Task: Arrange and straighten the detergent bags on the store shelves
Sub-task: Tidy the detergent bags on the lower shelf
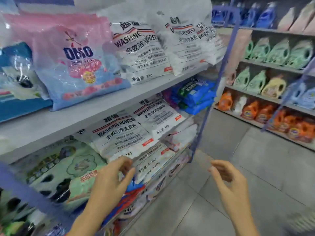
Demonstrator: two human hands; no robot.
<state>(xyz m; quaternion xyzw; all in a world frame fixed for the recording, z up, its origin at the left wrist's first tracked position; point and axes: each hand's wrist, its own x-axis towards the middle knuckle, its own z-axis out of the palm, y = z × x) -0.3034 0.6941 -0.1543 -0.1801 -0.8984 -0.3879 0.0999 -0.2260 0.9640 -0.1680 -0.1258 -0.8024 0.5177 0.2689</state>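
White washing powder bags (119, 133) lie stacked and tilted on the middle shelf, with a second pile (156, 114) behind them. More white bags (141, 50) stand on the upper shelf beside a pink and blue OMO bag (78, 65). My left hand (110, 181) hovers open just below the front white bag, fingers curled near its lower edge; whether they touch it I cannot tell. My right hand (228, 181) is open in the aisle, to the right of the shelf's blue corner post (204, 116), holding nothing.
Green patterned bags (56, 169) fill the left of the middle shelf. Blue packs (196, 97) lie at the shelf's far end. Across the tiled aisle (221, 193), another rack (272, 106) carries green, yellow, orange and blue detergent bottles.
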